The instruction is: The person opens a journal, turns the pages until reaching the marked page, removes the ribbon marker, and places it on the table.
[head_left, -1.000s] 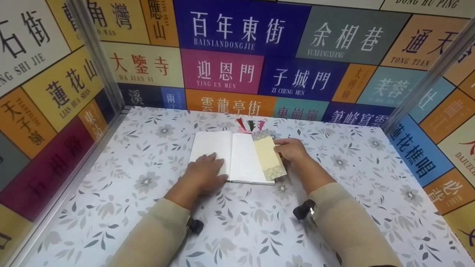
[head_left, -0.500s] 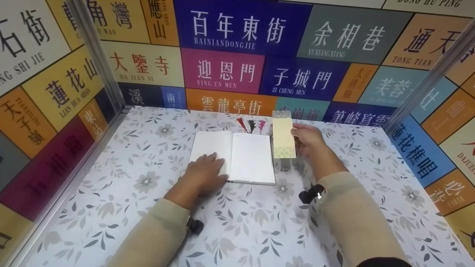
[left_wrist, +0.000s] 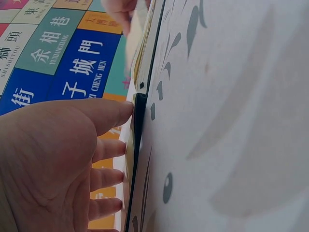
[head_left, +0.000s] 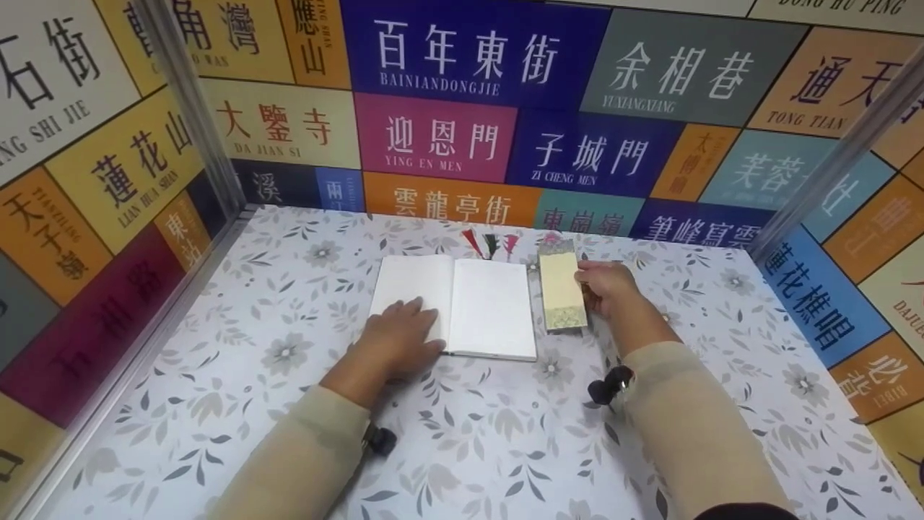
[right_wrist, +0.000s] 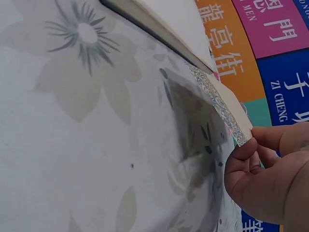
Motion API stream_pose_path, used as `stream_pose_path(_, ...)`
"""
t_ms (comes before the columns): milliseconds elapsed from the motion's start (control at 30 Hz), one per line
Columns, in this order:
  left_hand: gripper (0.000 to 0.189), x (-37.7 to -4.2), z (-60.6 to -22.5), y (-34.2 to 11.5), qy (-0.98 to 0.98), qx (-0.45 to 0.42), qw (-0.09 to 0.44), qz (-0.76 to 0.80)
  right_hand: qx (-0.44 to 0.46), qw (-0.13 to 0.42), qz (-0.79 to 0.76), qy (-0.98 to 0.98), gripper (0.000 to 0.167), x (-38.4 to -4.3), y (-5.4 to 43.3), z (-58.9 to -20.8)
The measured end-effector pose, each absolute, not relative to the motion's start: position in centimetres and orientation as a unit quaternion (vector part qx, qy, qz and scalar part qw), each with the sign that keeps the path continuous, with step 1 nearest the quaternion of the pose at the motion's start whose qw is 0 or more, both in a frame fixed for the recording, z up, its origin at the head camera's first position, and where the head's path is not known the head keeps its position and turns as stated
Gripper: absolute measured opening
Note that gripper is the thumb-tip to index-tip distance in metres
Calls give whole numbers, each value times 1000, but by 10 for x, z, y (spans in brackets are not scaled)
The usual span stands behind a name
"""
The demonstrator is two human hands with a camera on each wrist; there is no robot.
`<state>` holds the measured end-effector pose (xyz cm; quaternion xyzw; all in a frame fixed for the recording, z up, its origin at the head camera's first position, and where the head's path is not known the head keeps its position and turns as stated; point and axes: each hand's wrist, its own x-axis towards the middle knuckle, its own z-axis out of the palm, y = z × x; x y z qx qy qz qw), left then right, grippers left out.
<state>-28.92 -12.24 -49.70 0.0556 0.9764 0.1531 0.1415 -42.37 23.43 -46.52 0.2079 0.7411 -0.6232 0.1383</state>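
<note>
An open book (head_left: pixel 494 307) with blank white pages lies on the patterned tablecloth. My left hand (head_left: pixel 404 336) rests with fingers spread on its left page; the left wrist view shows the thumb and fingertips (left_wrist: pixel 110 176) on the page. To the right of the book, my right hand (head_left: pixel 606 285) pinches a pale yellow bookmark (head_left: pixel 561 282) by its right edge. The bookmark has grey-green patterned ends and a bit of pink at its top. In the right wrist view, thumb and finger hold the bookmark (right_wrist: pixel 222 106) above its shadow on the cloth.
Red, dark green and pink tassels (head_left: pixel 491 245) lie just beyond the book's top edge. Panels with large Chinese lettering (head_left: pixel 440 137) wall the table at the back and both sides. The floral tablecloth (head_left: pixel 469 448) stretches toward me.
My right hand has carried the bookmark from over the right page out to the right, first up and away, then back down toward the cloth. My left hand has stayed in place.
</note>
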Motion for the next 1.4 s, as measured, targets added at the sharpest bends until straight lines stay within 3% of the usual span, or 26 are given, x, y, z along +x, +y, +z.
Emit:
stream_pose_path(733,70,-287,-492,-123,978,71,132,142,180,133,-542,810,48,-414,234,-476)
stream_pose_path(1133,71,-287,-493,-122,978,69,132,145,91,88,-496,859,45,-395,226,-483)
stream_pose_path(1400,71,-288,-496,-123,979,79,126,141,-15,60,-448,892,47,-378,217,-492)
